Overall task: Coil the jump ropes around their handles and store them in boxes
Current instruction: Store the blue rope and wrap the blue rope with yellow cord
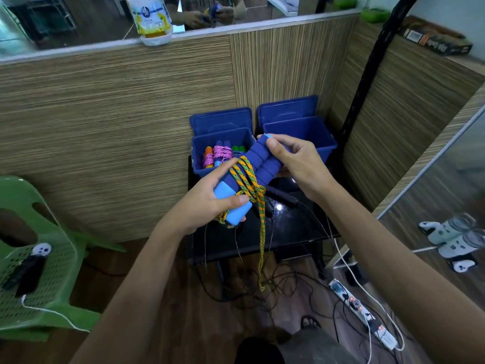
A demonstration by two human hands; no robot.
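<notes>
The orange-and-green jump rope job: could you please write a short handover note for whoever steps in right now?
Left hand grips the light-blue end of the pair of blue foam handles, thumb over the turns of the orange-and-green braided rope.
Right hand pinches the handles' far end.
A few turns are wound; a long tail hangs down past the black table.
Left blue plastic box holds coiled ropes, one pink; the right blue box shows nothing inside.
A black-handled rope lies uncoiled on the table.
Left: finish winding, box it, then do the black one.
</notes>
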